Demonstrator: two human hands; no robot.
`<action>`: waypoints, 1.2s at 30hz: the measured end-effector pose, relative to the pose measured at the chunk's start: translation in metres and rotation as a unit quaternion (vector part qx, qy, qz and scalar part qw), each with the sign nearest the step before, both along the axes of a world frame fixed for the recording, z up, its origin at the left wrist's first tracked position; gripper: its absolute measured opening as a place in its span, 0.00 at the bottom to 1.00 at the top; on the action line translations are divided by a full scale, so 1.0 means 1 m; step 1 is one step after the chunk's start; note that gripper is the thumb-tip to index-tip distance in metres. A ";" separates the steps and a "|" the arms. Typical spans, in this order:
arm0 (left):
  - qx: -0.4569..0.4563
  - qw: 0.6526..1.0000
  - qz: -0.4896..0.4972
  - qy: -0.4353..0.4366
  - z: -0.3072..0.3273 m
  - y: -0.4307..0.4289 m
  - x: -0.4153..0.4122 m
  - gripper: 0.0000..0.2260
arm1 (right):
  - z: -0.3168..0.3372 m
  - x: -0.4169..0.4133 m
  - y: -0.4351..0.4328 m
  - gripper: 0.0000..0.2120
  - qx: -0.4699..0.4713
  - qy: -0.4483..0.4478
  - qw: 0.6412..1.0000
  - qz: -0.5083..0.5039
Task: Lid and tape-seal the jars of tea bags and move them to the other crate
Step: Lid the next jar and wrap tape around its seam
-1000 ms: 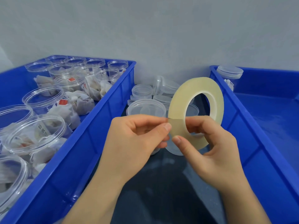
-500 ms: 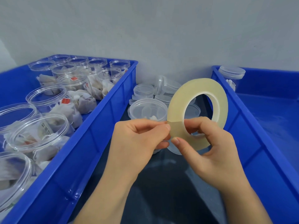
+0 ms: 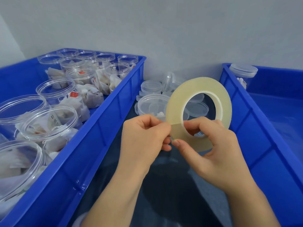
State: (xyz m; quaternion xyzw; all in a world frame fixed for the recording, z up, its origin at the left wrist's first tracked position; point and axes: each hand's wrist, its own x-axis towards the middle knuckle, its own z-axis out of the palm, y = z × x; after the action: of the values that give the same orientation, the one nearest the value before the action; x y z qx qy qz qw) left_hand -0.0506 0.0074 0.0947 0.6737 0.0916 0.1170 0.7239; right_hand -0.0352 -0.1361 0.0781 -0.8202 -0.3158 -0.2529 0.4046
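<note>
Right hand (image 3: 213, 153) grips the tape roll (image 3: 173, 112) on edge, left hand (image 3: 144, 138) pinches its free end, the lidded jar (image 3: 152, 105) just behind the roll.

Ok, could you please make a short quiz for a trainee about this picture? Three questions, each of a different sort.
1. True or false: the tape roll lies flat in the left crate.
2. How many lidded jars show in the right crate? A) none B) one C) five
3. Fill in: the loose lids lie ___ the two crates.

Key
1. False: the right hand holds it up, and the left hand pinches its edge.
2. B: one, at the far corner.
3. between
</note>
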 end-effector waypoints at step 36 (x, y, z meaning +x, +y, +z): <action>-0.061 0.993 -0.030 -0.098 -0.011 0.003 -0.022 0.09 | 0.000 -0.003 0.004 0.08 0.033 0.056 0.998 0.019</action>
State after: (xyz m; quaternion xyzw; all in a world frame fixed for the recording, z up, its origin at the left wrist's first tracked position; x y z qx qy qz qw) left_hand -0.0721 0.0103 0.0838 0.6162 0.0070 0.1551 0.7721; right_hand -0.0383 -0.1321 0.0783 -0.8131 -0.2997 -0.2087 0.4533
